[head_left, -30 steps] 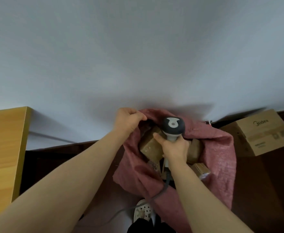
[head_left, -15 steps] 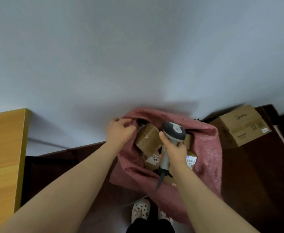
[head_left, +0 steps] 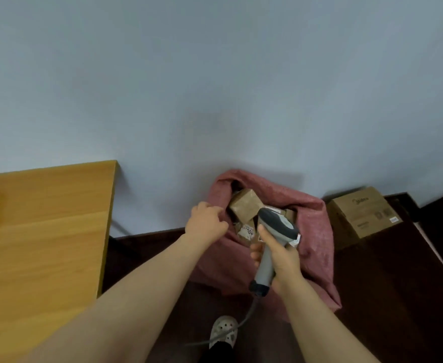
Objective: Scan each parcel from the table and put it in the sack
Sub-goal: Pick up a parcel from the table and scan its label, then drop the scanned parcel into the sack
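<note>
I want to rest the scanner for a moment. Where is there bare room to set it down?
The visible top of the wooden table, left of the left arm, is bare. Dark floor lies free right of the sack, nearer than the cardboard box. The sack's mouth is crowded with parcels.

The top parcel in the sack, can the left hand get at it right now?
Probably yes: the left hand grips the sack rim right beside the parcel, the mouth is open, nothing covers it.

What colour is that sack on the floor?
The sack is dusty pinkish-red, seen best in the head view.
</note>
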Tool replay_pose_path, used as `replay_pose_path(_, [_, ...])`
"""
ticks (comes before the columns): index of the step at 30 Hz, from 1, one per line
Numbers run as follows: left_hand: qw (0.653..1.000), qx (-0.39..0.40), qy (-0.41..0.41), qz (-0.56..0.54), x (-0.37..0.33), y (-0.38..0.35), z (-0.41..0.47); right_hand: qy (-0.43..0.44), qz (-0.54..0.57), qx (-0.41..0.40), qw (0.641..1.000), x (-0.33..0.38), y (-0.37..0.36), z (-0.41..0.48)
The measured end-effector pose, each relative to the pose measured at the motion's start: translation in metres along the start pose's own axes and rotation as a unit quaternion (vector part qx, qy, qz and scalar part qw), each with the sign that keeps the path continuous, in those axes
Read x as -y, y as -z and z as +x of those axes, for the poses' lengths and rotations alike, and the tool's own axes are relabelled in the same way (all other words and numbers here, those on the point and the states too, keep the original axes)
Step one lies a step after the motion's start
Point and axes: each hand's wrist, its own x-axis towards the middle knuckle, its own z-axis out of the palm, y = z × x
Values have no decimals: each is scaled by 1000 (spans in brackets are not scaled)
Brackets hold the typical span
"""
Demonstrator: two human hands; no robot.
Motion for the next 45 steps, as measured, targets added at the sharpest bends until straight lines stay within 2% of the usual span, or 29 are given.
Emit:
replay_pose_path(7, [996, -31, -1, 86, 44, 22, -147, -12, -28, 68, 997, -63, 16, -110])
replay_pose_path(11, [993, -58, 34, 94, 84, 37, -219, -24, -68, 124, 990, -103, 1, -167])
replay_pose_path(18, [983, -97, 145, 57, 180, 76, -317, -27, -135, 265, 954, -151, -68, -246])
replay_pose_path(26, [956, -152, 249, 19, 316, 123, -398, -52, -194, 388, 900, -198, -185, -321])
replay_pose_path(37, [924, -156, 347, -41, 537, 186, -464, -71, -226, 395, 888, -302, -367, -394])
replay_pose_path(45, [882, -166, 424, -120, 638, 209, -465, -85, -248, 393, 881, -338, -449, -400])
